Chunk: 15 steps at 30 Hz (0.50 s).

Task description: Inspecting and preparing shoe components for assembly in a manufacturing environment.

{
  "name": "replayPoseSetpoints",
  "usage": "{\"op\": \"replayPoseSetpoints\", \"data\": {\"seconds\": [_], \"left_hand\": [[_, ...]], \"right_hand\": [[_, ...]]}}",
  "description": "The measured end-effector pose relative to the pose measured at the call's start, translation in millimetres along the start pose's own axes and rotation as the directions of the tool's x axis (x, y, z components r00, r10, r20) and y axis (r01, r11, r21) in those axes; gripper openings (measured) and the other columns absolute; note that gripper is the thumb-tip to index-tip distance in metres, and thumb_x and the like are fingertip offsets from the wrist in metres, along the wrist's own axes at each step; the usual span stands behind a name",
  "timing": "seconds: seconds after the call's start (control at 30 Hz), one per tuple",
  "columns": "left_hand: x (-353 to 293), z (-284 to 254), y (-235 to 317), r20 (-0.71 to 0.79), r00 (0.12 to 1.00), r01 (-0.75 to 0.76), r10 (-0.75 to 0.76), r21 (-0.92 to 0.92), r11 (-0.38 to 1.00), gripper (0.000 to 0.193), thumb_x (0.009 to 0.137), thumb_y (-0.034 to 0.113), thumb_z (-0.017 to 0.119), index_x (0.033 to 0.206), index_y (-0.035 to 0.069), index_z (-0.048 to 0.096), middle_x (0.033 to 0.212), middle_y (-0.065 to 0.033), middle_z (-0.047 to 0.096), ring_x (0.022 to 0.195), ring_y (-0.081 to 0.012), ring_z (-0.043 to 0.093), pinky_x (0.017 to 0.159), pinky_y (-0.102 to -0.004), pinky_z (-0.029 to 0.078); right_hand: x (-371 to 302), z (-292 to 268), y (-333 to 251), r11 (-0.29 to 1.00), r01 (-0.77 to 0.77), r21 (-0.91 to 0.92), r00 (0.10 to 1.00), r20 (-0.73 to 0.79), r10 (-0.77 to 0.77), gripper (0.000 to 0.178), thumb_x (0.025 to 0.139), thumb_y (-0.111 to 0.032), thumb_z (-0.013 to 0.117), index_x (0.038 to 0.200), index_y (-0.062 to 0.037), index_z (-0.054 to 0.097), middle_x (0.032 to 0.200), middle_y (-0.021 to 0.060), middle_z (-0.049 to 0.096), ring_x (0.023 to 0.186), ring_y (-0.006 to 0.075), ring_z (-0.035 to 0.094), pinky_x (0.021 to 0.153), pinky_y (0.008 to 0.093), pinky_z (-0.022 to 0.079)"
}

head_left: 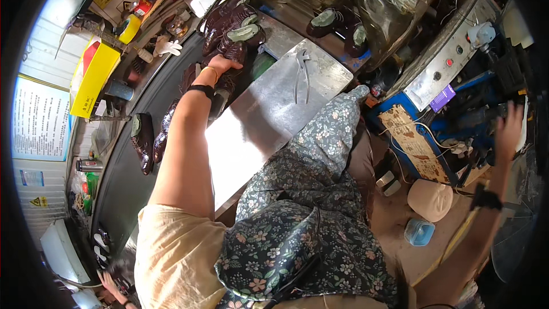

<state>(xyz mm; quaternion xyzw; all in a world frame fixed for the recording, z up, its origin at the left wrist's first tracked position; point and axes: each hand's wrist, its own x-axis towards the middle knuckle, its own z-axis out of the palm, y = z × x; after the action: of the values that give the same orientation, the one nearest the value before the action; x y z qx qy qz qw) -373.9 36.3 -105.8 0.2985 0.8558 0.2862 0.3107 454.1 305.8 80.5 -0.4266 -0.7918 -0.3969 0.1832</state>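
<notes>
My left hand [222, 65] reaches forward to a cluster of glossy dark brown shoes, its fingers closed on the toe of one shoe [235, 50]. Pale green pieces show in the openings of several shoes. Below my left wrist, more shoes stand partly hidden by my forearm. Out at the far right, my right hand [509, 129] is raised beside a blue-framed machine [409, 103], fingers stretched and slightly blurred, with nothing visible in it. A pair of metal pincers [301, 77] lies on the shiny metal tabletop [257, 111] in front of me.
A dark conveyor belt [123, 197] curves along the left, carrying a shoe [142, 142]. Two dark shoes [337, 26] sit beyond the tabletop. On the floor at right are a beige jug [429, 199] and a blue container [419, 232]. Another person's hand [111, 288] shows lower left.
</notes>
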Motion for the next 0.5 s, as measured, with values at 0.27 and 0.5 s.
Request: {"op": "replayPoseSetpoints", "data": {"seconds": [0.27, 0.5], "left_hand": [[-193, -10, 93, -0.013, 0.415, -0.902, 0.91, 0.129, 0.413, 0.055, 0.06, 0.013, 0.084, 0.111, 0.009, 0.065, 0.112, -0.0094, 0.066, 0.105, -0.0253, 0.062, 0.096, -0.0363, 0.047], [-309, 66, 101, 0.166, -0.023, -0.951, 0.986, 0.3, -0.073, 0.03, 0.082, 0.017, 0.067, 0.111, 0.021, 0.068, 0.133, -0.0027, 0.057, 0.135, -0.0232, 0.041, 0.113, -0.0415, 0.033]], "right_hand": [[-16, -89, -399, -0.176, -0.646, 0.743, 0.763, 0.617, -0.194, 0.03, 0.093, -0.016, 0.065, 0.116, 0.0032, 0.064, 0.118, 0.0114, 0.066, 0.107, 0.0137, 0.059, 0.093, 0.0287, 0.046], [52, -121, -425, -0.461, -0.444, 0.769, 0.839, 0.537, 0.087, 0.035, 0.096, -0.028, 0.062, 0.118, -0.0006, 0.063, 0.103, 0.0058, 0.069, 0.095, 0.0095, 0.059, 0.085, 0.0263, 0.047]]}}
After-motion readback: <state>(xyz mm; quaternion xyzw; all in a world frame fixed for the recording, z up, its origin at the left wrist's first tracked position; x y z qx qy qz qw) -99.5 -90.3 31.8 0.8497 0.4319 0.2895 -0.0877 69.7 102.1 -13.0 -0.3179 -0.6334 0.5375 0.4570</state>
